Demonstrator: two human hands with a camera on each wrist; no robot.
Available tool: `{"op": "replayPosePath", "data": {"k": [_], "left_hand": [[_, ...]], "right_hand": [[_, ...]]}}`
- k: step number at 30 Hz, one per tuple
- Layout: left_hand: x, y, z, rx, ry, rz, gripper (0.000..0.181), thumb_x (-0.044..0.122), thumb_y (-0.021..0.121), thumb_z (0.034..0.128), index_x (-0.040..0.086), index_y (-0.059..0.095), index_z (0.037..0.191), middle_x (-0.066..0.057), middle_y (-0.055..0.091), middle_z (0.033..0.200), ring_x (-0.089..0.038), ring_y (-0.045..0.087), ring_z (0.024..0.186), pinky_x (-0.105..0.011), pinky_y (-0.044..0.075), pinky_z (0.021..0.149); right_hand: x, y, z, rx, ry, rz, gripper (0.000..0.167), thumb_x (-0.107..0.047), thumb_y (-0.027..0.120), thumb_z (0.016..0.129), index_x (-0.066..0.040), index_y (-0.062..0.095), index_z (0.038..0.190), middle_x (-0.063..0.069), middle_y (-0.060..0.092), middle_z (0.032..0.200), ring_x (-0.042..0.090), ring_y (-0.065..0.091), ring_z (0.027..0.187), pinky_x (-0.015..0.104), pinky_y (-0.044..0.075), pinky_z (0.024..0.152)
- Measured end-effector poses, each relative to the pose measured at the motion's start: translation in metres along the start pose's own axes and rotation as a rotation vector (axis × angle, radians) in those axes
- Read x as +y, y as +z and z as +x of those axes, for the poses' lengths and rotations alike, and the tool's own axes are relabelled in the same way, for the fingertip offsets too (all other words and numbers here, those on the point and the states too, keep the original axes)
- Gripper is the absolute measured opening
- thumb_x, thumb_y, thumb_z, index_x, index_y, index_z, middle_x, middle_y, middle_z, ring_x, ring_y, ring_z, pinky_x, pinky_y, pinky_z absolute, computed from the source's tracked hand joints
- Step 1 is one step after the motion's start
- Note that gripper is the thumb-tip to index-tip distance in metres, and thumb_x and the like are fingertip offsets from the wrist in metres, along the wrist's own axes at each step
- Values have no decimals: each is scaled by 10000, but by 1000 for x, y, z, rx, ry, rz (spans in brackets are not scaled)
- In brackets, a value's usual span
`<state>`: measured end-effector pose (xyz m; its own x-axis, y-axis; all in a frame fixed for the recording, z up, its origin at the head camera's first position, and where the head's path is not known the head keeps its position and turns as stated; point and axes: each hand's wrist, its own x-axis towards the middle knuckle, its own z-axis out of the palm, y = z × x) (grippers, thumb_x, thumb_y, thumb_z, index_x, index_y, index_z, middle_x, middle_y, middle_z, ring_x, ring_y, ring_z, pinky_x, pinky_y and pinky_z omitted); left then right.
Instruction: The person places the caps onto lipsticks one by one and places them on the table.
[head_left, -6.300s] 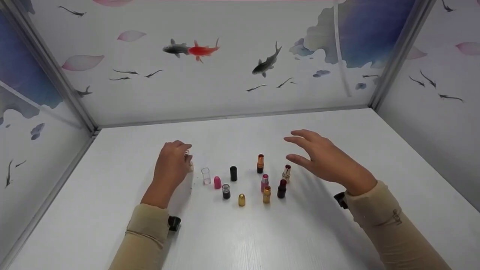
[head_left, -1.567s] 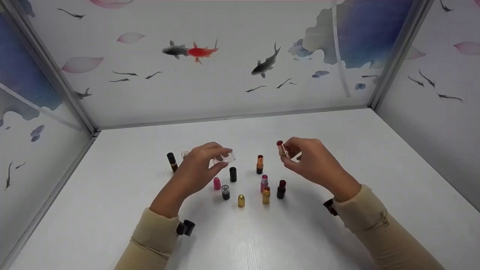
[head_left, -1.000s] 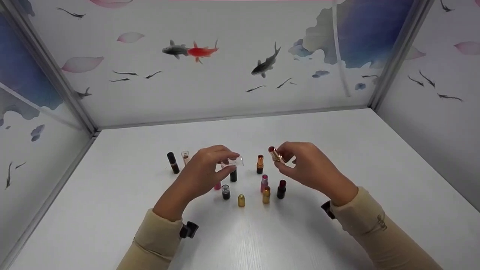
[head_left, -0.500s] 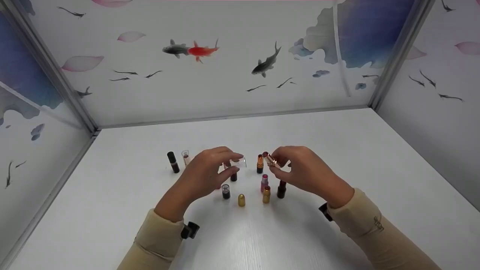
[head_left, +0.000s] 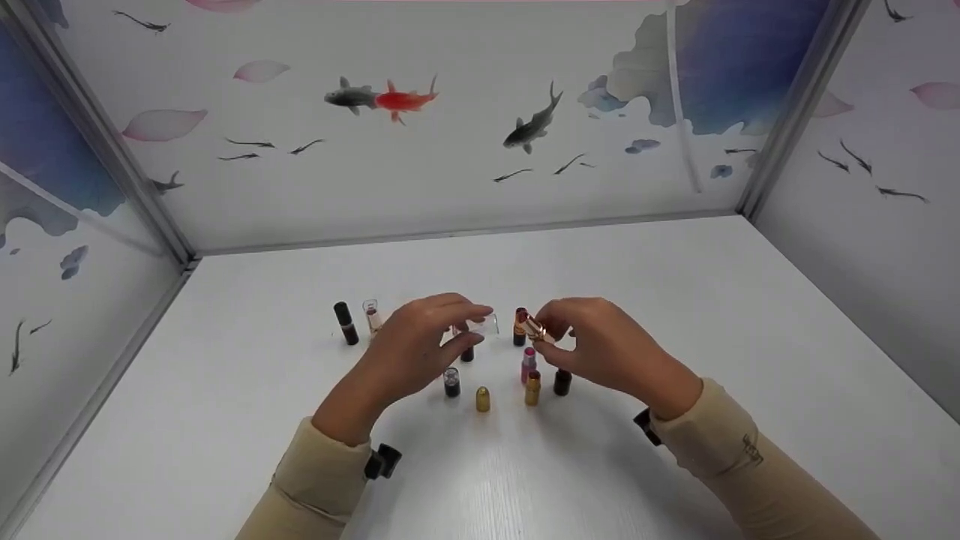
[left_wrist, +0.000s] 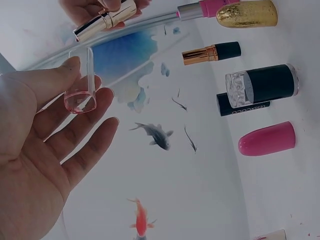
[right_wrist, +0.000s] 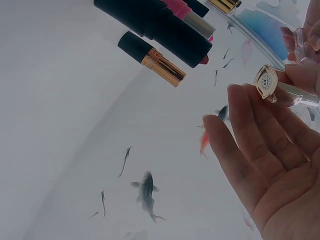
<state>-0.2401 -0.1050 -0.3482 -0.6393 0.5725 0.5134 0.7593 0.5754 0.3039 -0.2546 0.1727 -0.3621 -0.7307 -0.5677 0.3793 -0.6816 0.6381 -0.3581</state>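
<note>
Covering clear cap (left_wrist: 86, 82) partly: left hand (head_left: 418, 343)

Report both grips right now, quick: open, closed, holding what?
Left grip: closed on a clear cap, held between thumb and fingers.
Right grip: closed on a gold lipstick tube.

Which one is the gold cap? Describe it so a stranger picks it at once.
On the white table, seen in the head view, look below the gap between the left hand and the right hand. Just left of the gold lipstick stands the gold cap, the only item there that is gold right up to a closed, rounded tip.
</note>
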Motion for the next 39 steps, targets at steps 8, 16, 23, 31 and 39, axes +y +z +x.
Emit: {"op": "replayPosePath", "data": {"k": [8, 16, 23, 31, 39], "left_hand": [[2, 3, 1, 20, 36, 10, 328, 51, 823, 940, 92, 777, 1262, -18, 780, 1143, -129, 731, 918, -308, 614, 814], [3, 5, 1, -17, 33, 3, 329, 61, 819, 946, 103, 772, 1269, -16, 778, 1142, -159, 731, 928, -304, 614, 825], [3, 6, 0, -47, 49, 9, 318, 43, 820, 941, 97, 779, 1251, -21, 778, 1122, -174, 731, 929, -310, 615, 831], [3, 6, 1, -65, 69, -8, 287, 29, 809, 946, 84, 785, 1226, -30, 783, 1124, -188, 741, 954, -325, 619, 851], [3, 7, 2, -70, 76, -14, 275, 20, 806, 946, 78, 787, 1214, -23, 783, 1124, -160, 727, 945, -308, 614, 838]], "right_hand": [[-2, 4, -1, -3, -84, 13, 185, -108, 860, 903, -119, 756, 1055, -85, 737, 928, 70, 670, 810, 302, 595, 717], [-4, 7, 0, -29, -92, 2, 182, -128, 858, 909, -120, 773, 1070, -70, 747, 944, 86, 684, 806, 283, 604, 727], [-3, 8, 0, -26, -124, -13, 180, -127, 853, 908, -103, 796, 1076, -45, 754, 928, 129, 704, 779, 269, 606, 699], [-1, 9, -1, -17, -143, -46, 181, -141, 871, 898, -94, 802, 1058, -31, 751, 906, 143, 704, 765, 248, 588, 677], [1, 10, -3, -1, -169, -57, 166, -122, 868, 898, -84, 789, 1039, -21, 749, 886, 117, 684, 746, 255, 581, 653]]}}
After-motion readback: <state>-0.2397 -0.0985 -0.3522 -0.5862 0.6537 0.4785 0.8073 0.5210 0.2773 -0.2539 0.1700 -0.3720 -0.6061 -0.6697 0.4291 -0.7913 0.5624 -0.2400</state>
